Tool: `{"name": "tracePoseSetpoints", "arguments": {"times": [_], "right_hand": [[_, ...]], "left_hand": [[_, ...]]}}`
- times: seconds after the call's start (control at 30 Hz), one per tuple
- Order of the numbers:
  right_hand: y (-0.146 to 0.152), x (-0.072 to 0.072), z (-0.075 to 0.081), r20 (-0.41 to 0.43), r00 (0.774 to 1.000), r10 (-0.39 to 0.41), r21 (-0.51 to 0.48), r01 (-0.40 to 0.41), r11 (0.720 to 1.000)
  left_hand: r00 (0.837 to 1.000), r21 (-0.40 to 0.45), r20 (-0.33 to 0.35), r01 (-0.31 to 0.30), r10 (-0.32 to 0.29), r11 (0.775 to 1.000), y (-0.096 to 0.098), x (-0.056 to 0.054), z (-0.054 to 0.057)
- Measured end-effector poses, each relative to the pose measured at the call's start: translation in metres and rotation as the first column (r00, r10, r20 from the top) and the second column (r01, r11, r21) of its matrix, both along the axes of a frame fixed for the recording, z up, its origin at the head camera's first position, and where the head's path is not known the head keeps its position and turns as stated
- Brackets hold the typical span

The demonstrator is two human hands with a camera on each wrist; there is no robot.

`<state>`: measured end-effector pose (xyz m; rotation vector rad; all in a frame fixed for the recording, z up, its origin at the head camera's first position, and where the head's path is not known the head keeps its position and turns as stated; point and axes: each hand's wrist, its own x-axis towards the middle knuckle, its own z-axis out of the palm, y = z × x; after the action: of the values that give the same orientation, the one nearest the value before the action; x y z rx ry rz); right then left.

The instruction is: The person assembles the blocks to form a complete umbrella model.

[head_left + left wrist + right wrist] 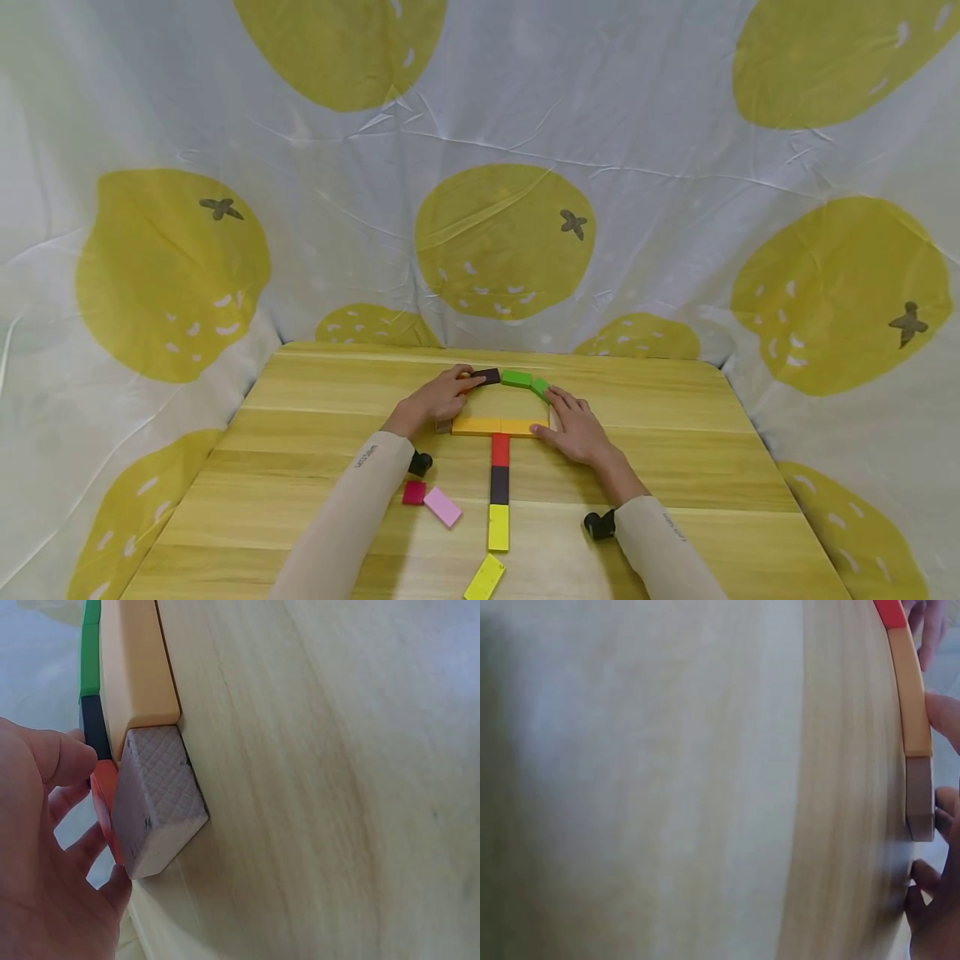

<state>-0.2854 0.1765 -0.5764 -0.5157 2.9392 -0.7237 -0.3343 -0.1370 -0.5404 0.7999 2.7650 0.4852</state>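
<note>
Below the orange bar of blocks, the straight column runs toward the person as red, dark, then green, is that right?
Not quite: the third is a yellow rectangular block, not green. The head view shows it after the red rectangular block and dark rectangular block, as you said.

This looks like a small curtained-off booth for filming; whether it stands in a home, a lab or an office cannot be told. A pale cloth (652,217) printed with big yellow lemons (506,242) hangs along the far edge of the wooden table (675,467), turns at both far corners and runs down the left and right edges, while a black camera (600,525) sits at each sleeve (663,546) above coloured blocks (498,529).
</note>
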Motion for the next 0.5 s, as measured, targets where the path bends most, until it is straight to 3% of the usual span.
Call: {"name": "tracePoseSetpoints", "arguments": {"times": [0.5], "right_hand": [[-0.0004, 0.0026, -0.002, -0.039, 0.999, 0.003, -0.024, -0.004, 1.0]], "left_hand": [[1.0, 0.014, 0.025, -0.009, 0.009, 1.0, 0.0004, 0.0007, 0.0022]]}}
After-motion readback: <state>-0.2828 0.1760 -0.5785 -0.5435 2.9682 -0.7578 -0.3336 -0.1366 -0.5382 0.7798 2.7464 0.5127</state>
